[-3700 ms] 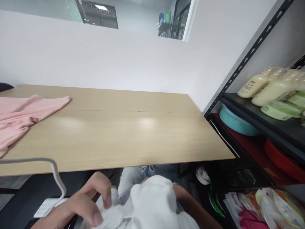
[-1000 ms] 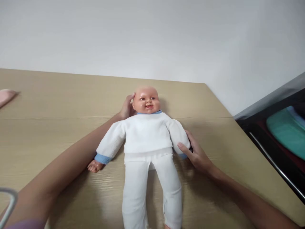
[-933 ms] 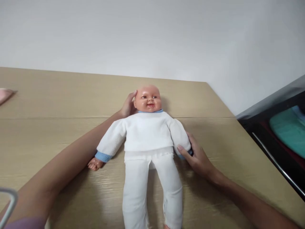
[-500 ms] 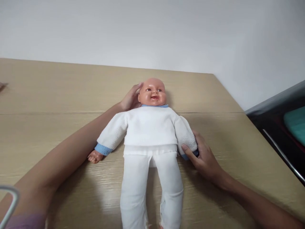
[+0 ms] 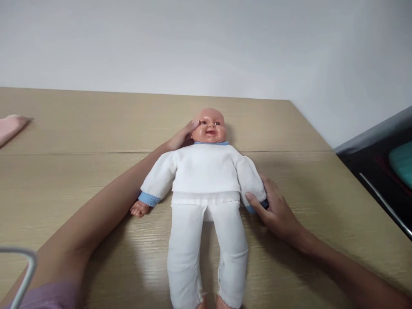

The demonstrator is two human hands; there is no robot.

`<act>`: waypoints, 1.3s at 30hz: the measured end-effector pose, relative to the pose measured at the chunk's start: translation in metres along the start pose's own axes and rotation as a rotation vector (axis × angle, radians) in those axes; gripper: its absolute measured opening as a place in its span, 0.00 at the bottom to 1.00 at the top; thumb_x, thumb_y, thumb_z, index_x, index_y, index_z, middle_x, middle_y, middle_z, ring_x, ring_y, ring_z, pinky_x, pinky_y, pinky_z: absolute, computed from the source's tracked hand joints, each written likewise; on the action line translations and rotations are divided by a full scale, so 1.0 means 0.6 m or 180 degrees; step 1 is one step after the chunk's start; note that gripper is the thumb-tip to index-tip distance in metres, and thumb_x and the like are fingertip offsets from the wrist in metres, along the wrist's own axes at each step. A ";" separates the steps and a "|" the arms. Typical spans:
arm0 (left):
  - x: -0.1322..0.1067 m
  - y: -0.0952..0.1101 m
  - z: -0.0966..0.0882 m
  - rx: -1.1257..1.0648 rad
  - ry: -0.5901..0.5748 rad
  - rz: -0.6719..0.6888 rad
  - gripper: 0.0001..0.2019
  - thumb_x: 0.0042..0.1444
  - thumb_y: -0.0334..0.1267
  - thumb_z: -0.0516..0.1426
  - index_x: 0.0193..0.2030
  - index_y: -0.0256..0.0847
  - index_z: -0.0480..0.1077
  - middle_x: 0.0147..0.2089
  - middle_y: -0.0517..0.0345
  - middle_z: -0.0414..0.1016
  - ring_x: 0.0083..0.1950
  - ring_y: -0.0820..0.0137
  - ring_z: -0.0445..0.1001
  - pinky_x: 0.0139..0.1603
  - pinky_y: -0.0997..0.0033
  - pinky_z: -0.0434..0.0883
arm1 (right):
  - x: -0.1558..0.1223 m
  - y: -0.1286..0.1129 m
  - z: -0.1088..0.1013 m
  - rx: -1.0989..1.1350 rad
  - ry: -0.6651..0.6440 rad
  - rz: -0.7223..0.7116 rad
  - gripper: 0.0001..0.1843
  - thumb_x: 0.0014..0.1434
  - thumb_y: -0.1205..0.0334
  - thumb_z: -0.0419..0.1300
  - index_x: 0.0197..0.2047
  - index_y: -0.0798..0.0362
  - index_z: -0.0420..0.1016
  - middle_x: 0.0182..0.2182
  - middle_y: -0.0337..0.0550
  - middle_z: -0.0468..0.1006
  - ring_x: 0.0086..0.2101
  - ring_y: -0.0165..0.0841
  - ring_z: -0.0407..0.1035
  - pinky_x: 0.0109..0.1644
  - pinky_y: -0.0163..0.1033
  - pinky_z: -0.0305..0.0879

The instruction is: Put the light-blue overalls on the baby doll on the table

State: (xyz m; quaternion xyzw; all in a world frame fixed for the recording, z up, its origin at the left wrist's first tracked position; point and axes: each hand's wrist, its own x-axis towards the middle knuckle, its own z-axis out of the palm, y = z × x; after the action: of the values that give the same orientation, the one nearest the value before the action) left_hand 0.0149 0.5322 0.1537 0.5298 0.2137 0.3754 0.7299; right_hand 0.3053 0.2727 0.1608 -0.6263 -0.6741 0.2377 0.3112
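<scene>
A baby doll [image 5: 206, 171] lies on its back on the wooden table, its head toward the far edge and its feet at the bottom of the view. It wears a white fleece top with blue collar and cuffs, and white trousers. My left hand [image 5: 185, 135] cups the side of the doll's head, fingertips close by its eye; part of the palm is hidden behind the head. Around the doll's sleeved arm on the right, my right hand [image 5: 273, 210] is closed, with the thumb on top near the blue cuff. The doll's hand there is hidden.
The wooden table [image 5: 96, 116] has a seam running across it and meets a pale wall [image 5: 193, 47]. A pink object [image 5: 13, 128] lies at the left edge. A bent white rod [image 5: 30, 266] shows at lower left. Right of the table is something black with a teal part [image 5: 402, 163].
My left fingertips have slid further onto the doll's face, toward its eye. The view has shifted slightly left, showing more of the pink object. My right hand keeps its hold.
</scene>
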 end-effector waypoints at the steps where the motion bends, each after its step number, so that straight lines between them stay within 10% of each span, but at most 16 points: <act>1: 0.001 0.000 0.001 0.0008 0.0051 0.0018 0.30 0.65 0.62 0.67 0.61 0.39 0.83 0.64 0.45 0.87 0.78 0.39 0.72 0.85 0.44 0.66 | 0.000 0.001 0.001 -0.0001 0.0022 -0.0022 0.30 0.75 0.36 0.60 0.68 0.47 0.69 0.60 0.57 0.80 0.59 0.56 0.74 0.68 0.66 0.70; 39: 0.002 0.003 0.016 -0.0009 0.0186 -0.0120 0.28 0.69 0.61 0.64 0.61 0.39 0.84 0.61 0.47 0.89 0.72 0.41 0.80 0.81 0.46 0.71 | 0.004 0.004 -0.001 -0.0165 0.0010 -0.0193 0.31 0.76 0.37 0.59 0.70 0.48 0.68 0.60 0.58 0.80 0.59 0.56 0.75 0.68 0.66 0.71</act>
State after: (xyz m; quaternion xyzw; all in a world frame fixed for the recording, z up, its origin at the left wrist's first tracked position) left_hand 0.0218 0.5274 0.1587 0.5134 0.2443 0.3772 0.7310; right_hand 0.3075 0.2751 0.1597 -0.6138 -0.6982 0.2096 0.3031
